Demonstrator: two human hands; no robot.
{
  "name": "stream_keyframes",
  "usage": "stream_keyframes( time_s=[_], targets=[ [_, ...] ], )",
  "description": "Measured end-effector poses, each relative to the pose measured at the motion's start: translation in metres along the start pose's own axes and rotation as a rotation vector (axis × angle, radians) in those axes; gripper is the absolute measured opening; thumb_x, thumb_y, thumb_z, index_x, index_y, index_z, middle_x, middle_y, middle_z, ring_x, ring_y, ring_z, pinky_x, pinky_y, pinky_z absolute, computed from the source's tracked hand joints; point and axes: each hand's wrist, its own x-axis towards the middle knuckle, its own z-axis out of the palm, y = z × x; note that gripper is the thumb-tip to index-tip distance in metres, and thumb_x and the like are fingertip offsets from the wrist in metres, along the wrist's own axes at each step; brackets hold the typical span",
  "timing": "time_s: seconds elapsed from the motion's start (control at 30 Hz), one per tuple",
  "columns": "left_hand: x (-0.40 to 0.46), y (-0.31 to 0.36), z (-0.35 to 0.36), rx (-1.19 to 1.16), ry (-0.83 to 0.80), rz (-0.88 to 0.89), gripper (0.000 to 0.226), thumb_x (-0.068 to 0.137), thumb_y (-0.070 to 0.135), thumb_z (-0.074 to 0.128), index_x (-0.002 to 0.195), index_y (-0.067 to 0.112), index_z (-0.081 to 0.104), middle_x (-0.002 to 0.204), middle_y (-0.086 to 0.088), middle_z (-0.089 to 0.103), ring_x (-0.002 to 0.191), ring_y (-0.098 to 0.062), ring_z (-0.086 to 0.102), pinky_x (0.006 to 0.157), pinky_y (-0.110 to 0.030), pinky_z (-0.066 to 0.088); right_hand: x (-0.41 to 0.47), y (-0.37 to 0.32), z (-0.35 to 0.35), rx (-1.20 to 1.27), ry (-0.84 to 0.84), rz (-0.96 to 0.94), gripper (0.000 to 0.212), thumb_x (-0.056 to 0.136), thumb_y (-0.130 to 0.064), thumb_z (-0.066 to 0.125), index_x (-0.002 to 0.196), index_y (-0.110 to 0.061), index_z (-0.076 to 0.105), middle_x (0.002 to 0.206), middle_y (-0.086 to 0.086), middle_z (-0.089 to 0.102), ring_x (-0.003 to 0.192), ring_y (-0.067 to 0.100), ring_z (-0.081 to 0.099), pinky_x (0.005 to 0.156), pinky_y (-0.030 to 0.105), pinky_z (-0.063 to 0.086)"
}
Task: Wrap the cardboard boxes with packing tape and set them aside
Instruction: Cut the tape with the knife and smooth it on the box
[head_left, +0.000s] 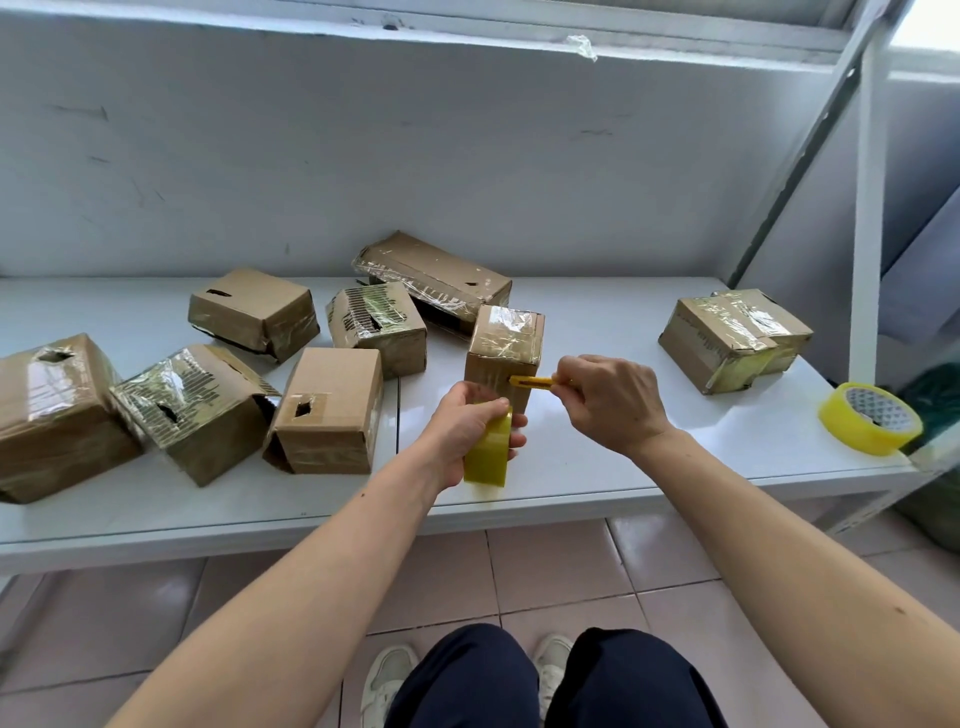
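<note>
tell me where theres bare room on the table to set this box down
Bare table lies between the upright box at the hands and the taped box on the right, reaching the spare tape roll. The left side is crowded with six boxes.

A white worktop (597, 467) with a seam down its middle stands against a pale wall, over a tiled floor (561, 571). Six taped cardboard boxes (322, 410) crowd its left half, from the front left corner toward the rear edge. A small upright box (506, 338) stands just right of the seam. Another taped box (732, 338) sits toward the right edge, and a yellow tape roll (870, 418) lies near the front right corner.
</note>
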Motion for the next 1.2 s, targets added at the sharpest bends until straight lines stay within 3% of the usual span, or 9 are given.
stream_keyframes(
  time_s=[0.13, 0.3, 0.4, 0.47, 0.57, 0.73, 0.97, 1.03, 1.2],
  targets=[
    [0.001, 0.003, -0.001, -0.008, 0.015, -0.005, 0.016, 0.099, 0.008, 0.059, 0.111, 0.013, 0.048, 0.1, -0.023, 0.072, 0.066, -0.027, 0.069, 0.063, -0.038, 0.057, -0.005, 0.013, -0.005, -0.039, -0.171, 0.076, 0.011, 0.091, -0.022, 0.061, 0.089, -0.017, 0.07, 0.076, -0.002, 0.067, 0.072, 0.029, 0.062, 0.057, 0.027, 0.028],
    [0.002, 0.001, -0.001, -0.007, 0.006, -0.015, 0.019, 0.099, 0.009, 0.059, 0.113, 0.013, 0.048, 0.097, -0.022, 0.073, 0.066, -0.027, 0.069, 0.064, -0.039, 0.056, -0.001, 0.008, -0.013, 0.243, 0.087, 0.212, 0.015, 0.094, -0.027, 0.065, 0.096, -0.013, 0.062, 0.06, -0.011, 0.049, 0.059, 0.024, 0.051, 0.053, 0.022, 0.025],
    [0.002, 0.0, 0.0, -0.007, -0.01, -0.013, 0.021, 0.099, 0.011, 0.06, 0.116, 0.013, 0.048, 0.099, -0.023, 0.072, 0.068, -0.027, 0.069, 0.066, -0.04, 0.057, 0.023, -0.013, -0.004, 0.307, 0.094, 0.216, 0.04, 0.089, -0.05, 0.066, 0.109, -0.017, 0.06, 0.062, -0.014, 0.043, 0.064, 0.019, 0.05, 0.059, 0.028, 0.03],
    [0.002, 0.0, 0.0, -0.016, -0.011, -0.006, 0.021, 0.099, 0.01, 0.059, 0.116, 0.011, 0.047, 0.097, -0.023, 0.072, 0.067, -0.028, 0.068, 0.065, -0.04, 0.057, 0.036, -0.025, 0.007, 0.27, 0.025, 0.215, 0.054, 0.081, -0.061, 0.07, 0.119, -0.024, 0.061, 0.077, -0.011, 0.058, 0.078, 0.022, 0.059, 0.065, 0.028, 0.034],
    [0.003, -0.001, -0.003, 0.003, -0.01, -0.008, 0.02, 0.099, 0.011, 0.059, 0.115, 0.012, 0.048, 0.095, -0.022, 0.073, 0.067, -0.028, 0.068, 0.068, -0.041, 0.057, 0.047, -0.031, 0.021, 0.18, -0.034, 0.245, 0.054, 0.078, -0.062, 0.072, 0.123, -0.033, 0.066, 0.11, 0.0, 0.071, 0.102, 0.026, 0.064, 0.071, 0.028, 0.036],
    [0.0, 0.007, -0.015, 0.044, -0.004, -0.058, 0.014, 0.094, 0.006, 0.061, 0.106, 0.009, 0.053, 0.08, -0.017, 0.073, 0.05, -0.022, 0.061, 0.052, -0.028, 0.054, 0.05, -0.025, 0.027, 0.198, -0.038, 0.235, 0.053, 0.077, -0.055, 0.076, 0.122, -0.027, 0.071, 0.118, 0.005, 0.071, 0.104, 0.029, 0.065, 0.071, 0.027, 0.036],
    [-0.009, 0.002, -0.029, 0.04, 0.015, -0.048, 0.015, 0.091, 0.005, 0.064, 0.104, 0.008, 0.055, 0.081, -0.017, 0.074, 0.049, -0.021, 0.061, 0.056, -0.03, 0.054, 0.05, -0.03, 0.022, 0.223, -0.074, 0.246, 0.059, 0.073, -0.06, 0.077, 0.121, -0.026, 0.071, 0.113, 0.005, 0.072, 0.102, 0.029, 0.065, 0.071, 0.027, 0.036],
    [-0.011, 0.002, -0.026, -0.003, 0.007, 0.01, 0.015, 0.092, 0.004, 0.063, 0.102, 0.009, 0.053, 0.084, -0.018, 0.074, 0.051, -0.024, 0.063, 0.059, -0.032, 0.055, 0.046, -0.033, 0.016, 0.278, -0.052, 0.282, 0.054, 0.081, -0.062, 0.068, 0.123, -0.027, 0.069, 0.11, 0.002, 0.071, 0.1, 0.025, 0.063, 0.071, 0.029, 0.035],
    [-0.022, 0.001, -0.021, -0.078, -0.05, 0.172, 0.019, 0.094, 0.006, 0.063, 0.106, 0.015, 0.051, 0.089, -0.017, 0.073, 0.058, -0.024, 0.063, 0.061, -0.033, 0.056, 0.025, -0.042, 0.007, 0.393, 0.026, 0.36, 0.031, 0.107, -0.034, 0.035, 0.113, -0.015, 0.059, 0.087, -0.001, 0.06, 0.083, 0.03, 0.059, 0.058, 0.031, 0.031]
  ],
)
